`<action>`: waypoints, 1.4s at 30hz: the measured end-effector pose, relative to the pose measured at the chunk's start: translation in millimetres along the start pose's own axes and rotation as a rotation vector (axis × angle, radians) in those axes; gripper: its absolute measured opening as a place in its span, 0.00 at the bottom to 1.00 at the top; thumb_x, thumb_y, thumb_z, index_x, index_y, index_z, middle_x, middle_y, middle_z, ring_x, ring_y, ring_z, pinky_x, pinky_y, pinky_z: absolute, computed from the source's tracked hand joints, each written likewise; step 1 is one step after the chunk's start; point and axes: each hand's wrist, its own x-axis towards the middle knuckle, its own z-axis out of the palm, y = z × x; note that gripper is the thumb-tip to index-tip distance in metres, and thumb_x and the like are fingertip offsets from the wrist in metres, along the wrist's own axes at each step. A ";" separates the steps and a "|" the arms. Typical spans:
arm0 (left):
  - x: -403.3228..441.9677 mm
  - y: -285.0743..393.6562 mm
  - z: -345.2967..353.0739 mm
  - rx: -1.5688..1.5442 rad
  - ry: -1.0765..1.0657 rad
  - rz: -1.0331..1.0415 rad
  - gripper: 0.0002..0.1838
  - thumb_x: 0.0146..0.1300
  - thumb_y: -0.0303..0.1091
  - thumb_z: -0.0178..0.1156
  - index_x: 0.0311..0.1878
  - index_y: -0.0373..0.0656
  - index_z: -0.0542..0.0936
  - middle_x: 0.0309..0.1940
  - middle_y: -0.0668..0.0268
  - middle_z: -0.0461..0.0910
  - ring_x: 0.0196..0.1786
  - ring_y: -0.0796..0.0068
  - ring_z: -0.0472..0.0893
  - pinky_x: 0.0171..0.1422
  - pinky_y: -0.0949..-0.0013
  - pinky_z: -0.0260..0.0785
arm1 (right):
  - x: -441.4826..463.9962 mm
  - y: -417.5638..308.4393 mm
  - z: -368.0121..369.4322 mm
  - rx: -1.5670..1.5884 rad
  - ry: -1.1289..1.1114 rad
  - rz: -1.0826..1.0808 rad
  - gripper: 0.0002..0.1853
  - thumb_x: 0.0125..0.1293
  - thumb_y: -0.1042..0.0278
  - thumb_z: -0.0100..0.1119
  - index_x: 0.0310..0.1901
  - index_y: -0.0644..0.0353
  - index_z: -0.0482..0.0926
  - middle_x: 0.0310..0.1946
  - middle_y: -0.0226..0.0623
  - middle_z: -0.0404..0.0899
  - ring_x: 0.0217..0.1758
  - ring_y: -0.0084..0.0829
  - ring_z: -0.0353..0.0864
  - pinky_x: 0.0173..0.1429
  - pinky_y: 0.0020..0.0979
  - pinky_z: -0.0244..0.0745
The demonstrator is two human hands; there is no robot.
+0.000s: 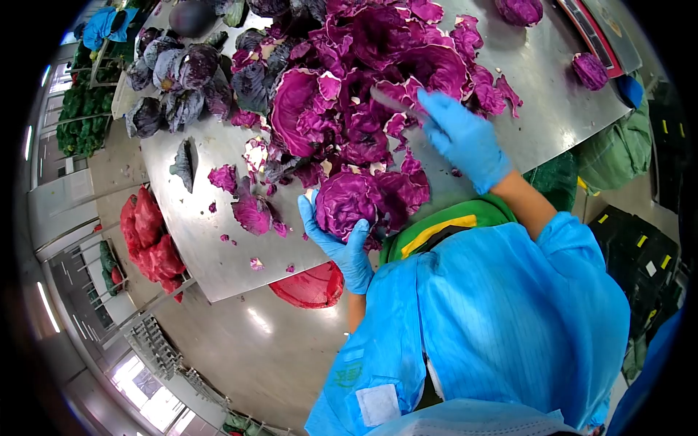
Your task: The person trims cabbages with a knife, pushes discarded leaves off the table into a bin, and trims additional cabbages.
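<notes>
My left hand (342, 251), in a blue glove, is curled around the lower left side of a red cabbage (347, 201) near the table's front edge. Loose purple leaves lie against the cabbage's right side. My right hand (465, 142), also gloved in blue, is closed on a knife and held above the table, up and right of the cabbage. The knife's blade (396, 102) points left over a heap of cut-off purple leaves (363, 94). Its handle is hidden in my fist.
Dark-leaved cabbages (182, 76) are piled at the table's left. Two trimmed cabbages, one upper right (520, 10) and one by a red-edged scale-like device (590, 71), lie apart. Leaf scraps dot the metal table (189, 240). Red mesh sacks (150, 243) stand on the floor at left.
</notes>
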 end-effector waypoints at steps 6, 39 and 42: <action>14.5 -31.4 18.9 0.180 -0.129 0.165 0.60 0.47 0.39 0.78 0.79 0.43 0.50 0.77 0.55 0.53 0.78 0.58 0.54 0.81 0.55 0.43 | 12.0 -50.6 5.6 0.895 -0.805 0.799 0.36 0.60 0.52 0.72 0.67 0.59 0.72 0.36 0.33 0.83 0.39 0.26 0.83 0.49 0.31 0.79; 20.7 -47.4 -3.0 0.175 -0.094 0.259 0.56 0.40 0.39 0.82 0.72 0.40 0.59 0.73 0.57 0.59 0.78 0.57 0.53 0.82 0.53 0.41 | -9.8 -39.8 32.6 0.859 -0.511 0.566 0.34 0.57 0.43 0.73 0.50 0.68 0.77 0.29 0.35 0.80 0.32 0.28 0.83 0.38 0.32 0.79; 18.4 -39.7 3.6 0.118 -0.163 0.175 0.57 0.40 0.38 0.82 0.72 0.39 0.58 0.74 0.57 0.58 0.76 0.58 0.58 0.81 0.53 0.47 | -4.7 -41.0 44.1 1.092 -0.635 0.822 0.36 0.55 0.41 0.74 0.53 0.65 0.76 0.26 0.31 0.75 0.27 0.23 0.81 0.31 0.27 0.77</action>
